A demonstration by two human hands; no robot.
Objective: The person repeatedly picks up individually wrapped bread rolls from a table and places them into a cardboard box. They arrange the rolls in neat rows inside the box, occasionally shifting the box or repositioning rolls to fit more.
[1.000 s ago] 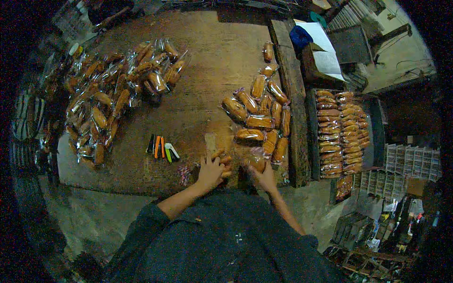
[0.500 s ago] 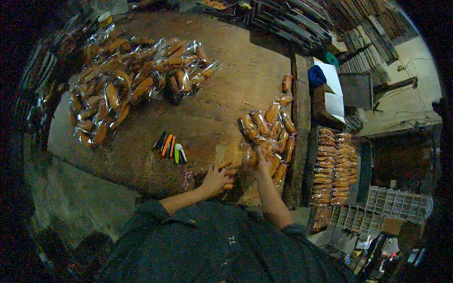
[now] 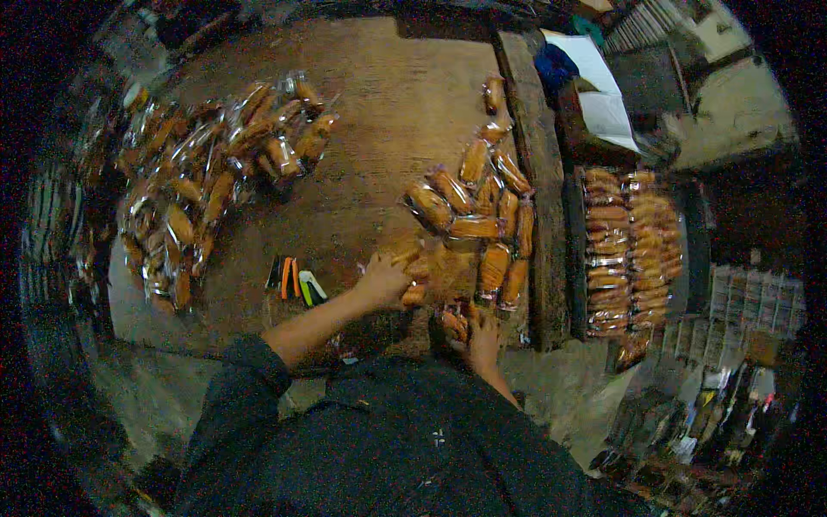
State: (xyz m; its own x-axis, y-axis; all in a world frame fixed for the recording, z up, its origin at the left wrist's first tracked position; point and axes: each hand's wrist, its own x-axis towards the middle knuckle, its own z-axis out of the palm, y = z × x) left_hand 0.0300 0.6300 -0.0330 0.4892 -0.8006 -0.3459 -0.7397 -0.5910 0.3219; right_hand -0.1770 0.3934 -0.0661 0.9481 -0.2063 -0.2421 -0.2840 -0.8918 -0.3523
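My left hand (image 3: 385,281) reaches over the near part of the wooden table, its fingertips against tan bread pieces (image 3: 414,295). Those fingers are smeared, so their grip is unclear. Close to the table's near edge, my right hand (image 3: 484,338) is closed around a bread roll in clear wrap (image 3: 454,326). Beyond it lies a loose group of wrapped bread rolls (image 3: 476,227), several of them side by side. A blurred tan patch (image 3: 452,271) sits between my two hands; I cannot tell what it is.
A large heap of wrapped rolls (image 3: 185,198) covers the table's left side. Cutters or pens with black, orange and green-white handles (image 3: 297,281) lie left of my left hand. Right of the raised table edge (image 3: 544,198) stands a dark tray (image 3: 693,250) with rows of wrapped rolls.
My right hand has drawn back from the group of rolls toward me, now with a wrapped roll. My left hand stays near the same bread. The view has shifted.
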